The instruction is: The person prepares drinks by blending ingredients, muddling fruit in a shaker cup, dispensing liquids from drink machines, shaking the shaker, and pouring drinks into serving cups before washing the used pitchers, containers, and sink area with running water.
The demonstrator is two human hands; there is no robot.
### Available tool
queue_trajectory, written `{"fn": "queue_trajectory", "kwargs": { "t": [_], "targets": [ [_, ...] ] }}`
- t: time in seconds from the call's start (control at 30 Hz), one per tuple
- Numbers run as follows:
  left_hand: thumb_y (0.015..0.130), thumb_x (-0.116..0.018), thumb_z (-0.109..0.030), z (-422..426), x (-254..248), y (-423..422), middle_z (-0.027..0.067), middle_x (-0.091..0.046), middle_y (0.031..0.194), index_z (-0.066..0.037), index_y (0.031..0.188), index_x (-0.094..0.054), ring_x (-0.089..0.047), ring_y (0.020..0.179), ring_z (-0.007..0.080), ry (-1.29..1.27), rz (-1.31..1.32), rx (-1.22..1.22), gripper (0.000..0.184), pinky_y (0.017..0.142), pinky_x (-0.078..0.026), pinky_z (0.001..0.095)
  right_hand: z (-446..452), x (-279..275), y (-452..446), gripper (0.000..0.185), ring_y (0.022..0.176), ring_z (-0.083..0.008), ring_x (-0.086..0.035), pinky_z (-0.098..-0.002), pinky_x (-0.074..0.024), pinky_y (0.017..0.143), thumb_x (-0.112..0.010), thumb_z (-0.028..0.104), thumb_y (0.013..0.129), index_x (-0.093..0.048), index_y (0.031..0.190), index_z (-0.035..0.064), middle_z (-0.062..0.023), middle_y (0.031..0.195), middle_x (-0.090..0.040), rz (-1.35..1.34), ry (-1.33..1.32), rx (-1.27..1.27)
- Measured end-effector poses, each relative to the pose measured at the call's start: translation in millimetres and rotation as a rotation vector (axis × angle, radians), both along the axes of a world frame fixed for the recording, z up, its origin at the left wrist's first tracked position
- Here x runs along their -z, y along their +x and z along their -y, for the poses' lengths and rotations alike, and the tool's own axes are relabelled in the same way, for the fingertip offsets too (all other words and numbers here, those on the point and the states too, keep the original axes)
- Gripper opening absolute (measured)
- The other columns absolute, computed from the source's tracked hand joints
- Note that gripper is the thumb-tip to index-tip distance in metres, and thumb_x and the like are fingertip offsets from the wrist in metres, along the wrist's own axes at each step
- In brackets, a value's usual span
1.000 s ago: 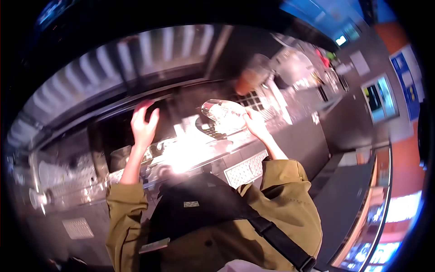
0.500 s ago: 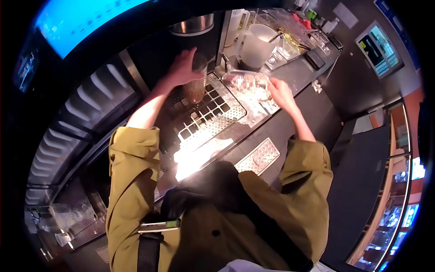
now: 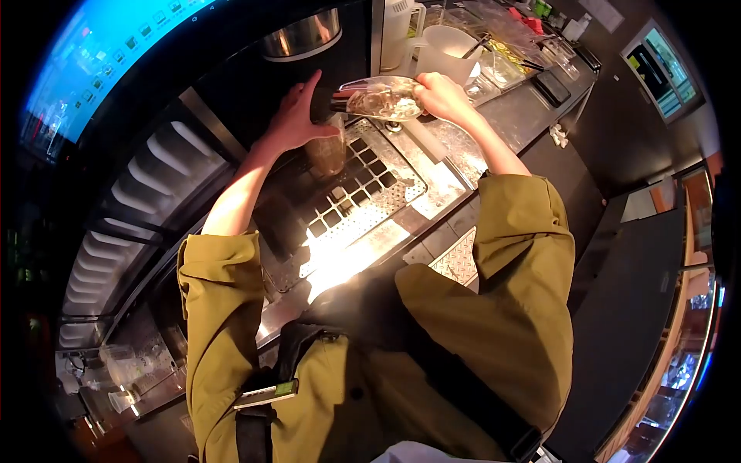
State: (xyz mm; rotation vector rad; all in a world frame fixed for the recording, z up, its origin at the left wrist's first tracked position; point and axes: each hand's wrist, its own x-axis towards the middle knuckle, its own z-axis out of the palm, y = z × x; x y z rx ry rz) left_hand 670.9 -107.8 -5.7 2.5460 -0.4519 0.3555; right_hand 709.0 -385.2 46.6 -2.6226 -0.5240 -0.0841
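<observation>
My left hand (image 3: pixel 295 122) curves round the upper part of a tall clear cup (image 3: pixel 327 154), thumb on the near side. The cup stands on the drip tray (image 3: pixel 405 181) with its square-holed grate. In my right hand (image 3: pixel 444 96) is a clear scoop (image 3: pixel 380 99), gripped at its right end. The scoop lies nearly level above and right of the cup, its open end pointing left over the cup's rim. Clear lumps that look like ice show inside it. The cup's rim is partly hidden by the scoop and my hand.
A white translucent pitcher (image 3: pixel 446 55) stands behind the scoop. Further back on the counter are clear containers (image 3: pixel 505 69) and a dark flat tray (image 3: pixel 550 90). A steel cylinder (image 3: pixel 302 35) hangs above my left hand. A lit screen (image 3: pixel 116 54) is at upper left.
The scoop in my right hand has risen from the counter on the right and moved left to the cup. My left hand stays at the cup. My head view has shifted slightly.
</observation>
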Motion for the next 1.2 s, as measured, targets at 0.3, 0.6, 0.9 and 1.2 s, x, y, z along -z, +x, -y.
{"fn": "queue_trajectory", "kwargs": {
  "t": [0.3, 0.6, 0.9, 1.2],
  "targets": [
    [0.054, -0.078, -0.03, 10, -3, -15, 0.0199, -0.039, 0.12, -0.019, 0.137, -0.011, -0.04, 0.111, 0.0348, -0.178, -0.063, -0.107, 0.108, 0.094, -0.034, 0.0391, -18, -11, 8, 0.03, 0.081, -0.0381, -0.056, -0.0437, -0.0437, 0.073, -0.045, 0.024, 0.078, -0.058, 0.078, -0.0025, -0.024, 0.085, -0.059, 0.237, -0.16, -0.035],
    [0.054, -0.077, -0.026, 15, -6, -24, 0.0188, -0.037, 0.125, -0.02, 0.136, -0.016, -0.038, 0.115, 0.0333, -0.273, -0.067, -0.145, 0.102, 0.095, -0.034, 0.0392, -15, -9, 8, 0.03, 0.081, -0.0381, -0.057, -0.0436, -0.0444, 0.071, -0.045, 0.024, 0.078, -0.059, 0.079, -0.0027, -0.0242, 0.085, -0.059, 0.186, -0.166, 0.006],
    [0.054, -0.076, -0.026, 23, -10, -32, 0.0171, -0.039, 0.124, -0.02, 0.133, -0.02, -0.04, 0.115, 0.0314, -0.274, -0.058, -0.173, 0.097, 0.094, -0.035, 0.0389, -16, -32, 1, 0.03, 0.078, -0.0361, -0.058, -0.0425, -0.0449, 0.068, -0.045, 0.024, 0.079, -0.06, 0.079, -0.0026, -0.0225, 0.08, -0.06, 0.254, -0.257, -0.037],
    [0.054, -0.078, -0.025, 28, -22, -50, 0.0215, -0.043, 0.119, -0.016, 0.13, -0.025, -0.043, 0.113, 0.031, -0.297, -0.057, -0.214, 0.093, 0.093, -0.036, 0.0376, -10, -33, -3, 0.027, 0.071, -0.0371, -0.059, -0.0447, -0.046, 0.065, -0.044, 0.02, 0.076, -0.06, 0.074, -0.002, -0.0221, 0.073, -0.06, 0.236, -0.246, -0.053]
  ]
}}
